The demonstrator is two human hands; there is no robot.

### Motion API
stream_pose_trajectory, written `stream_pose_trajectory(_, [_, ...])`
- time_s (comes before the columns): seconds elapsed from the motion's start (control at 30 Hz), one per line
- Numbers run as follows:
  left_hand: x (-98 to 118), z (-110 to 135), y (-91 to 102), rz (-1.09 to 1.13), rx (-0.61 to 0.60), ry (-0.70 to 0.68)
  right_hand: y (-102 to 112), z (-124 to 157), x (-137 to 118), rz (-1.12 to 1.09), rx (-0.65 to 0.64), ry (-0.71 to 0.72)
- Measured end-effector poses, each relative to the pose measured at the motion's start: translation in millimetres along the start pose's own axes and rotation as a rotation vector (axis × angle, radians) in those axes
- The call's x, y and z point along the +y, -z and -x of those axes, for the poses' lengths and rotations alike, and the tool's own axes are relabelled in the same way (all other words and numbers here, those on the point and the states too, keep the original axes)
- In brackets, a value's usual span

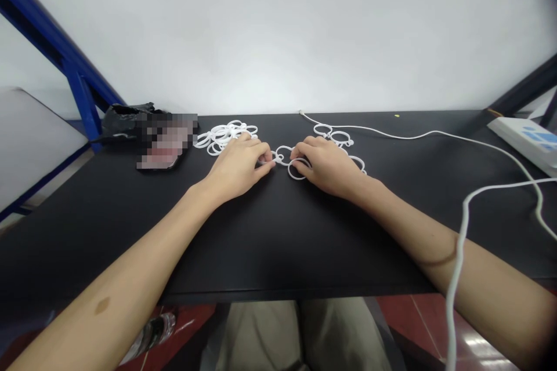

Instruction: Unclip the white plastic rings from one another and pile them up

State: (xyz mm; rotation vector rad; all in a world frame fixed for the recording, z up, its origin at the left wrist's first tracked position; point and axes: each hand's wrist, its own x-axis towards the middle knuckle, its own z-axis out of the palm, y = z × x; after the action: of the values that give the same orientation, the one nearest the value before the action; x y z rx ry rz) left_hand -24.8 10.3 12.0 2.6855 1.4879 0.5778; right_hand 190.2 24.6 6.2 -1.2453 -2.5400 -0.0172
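Observation:
Just left of centre on the black table, my left hand (239, 167) pinches a thin white ring between thumb and fingers, mostly hidden by them. My right hand (331, 167) is closed on another white ring (299, 178) at its fingertips. Between the hands a further white ring (284, 148) lies, with a small knob-like joint beside it. Behind my left hand sits a pile of similar white rings (224, 133). Several more rings (342, 138) lie behind and beside my right hand, partly covered by it.
A blurred-out phone-like object (167, 148) and a crumpled black bag (119, 122) lie at the left. A white cable (391, 134) runs across the back right and over my right forearm. A white box (526, 142) stands at the right edge. Behind the table (270, 243) rises a pale wall.

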Motion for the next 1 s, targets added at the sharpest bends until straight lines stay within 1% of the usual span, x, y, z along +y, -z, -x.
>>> stream_pose_trajectory(0.47, [6,-1,0.8,-0.032,0.004,0.099,0,-1,-3,0.023,-0.001,-0.009])
stream_pose_trajectory(0.6, [5,0,2.9,-0.068,0.033,0.189,1,0,0,0.014,-0.008,-0.037])
stream_pose_trajectory(0.67, [4,0,3.8,-0.061,0.045,0.21,0,0,1,0.005,-0.01,-0.044])
stream_pose_trajectory(0.83, [2,0,2.5,-0.03,0.077,0.13,2,2,-3,-0.008,0.007,-0.087])
stream_pose_trajectory(0.93, [0,0,1.1,-0.007,0.084,0.093,6,2,-7,-0.02,0.077,-0.114])
stream_pose_trajectory(1.0, [-1,0,0.5,0.005,0.089,0.083,7,2,-9,-0.063,0.133,-0.096])
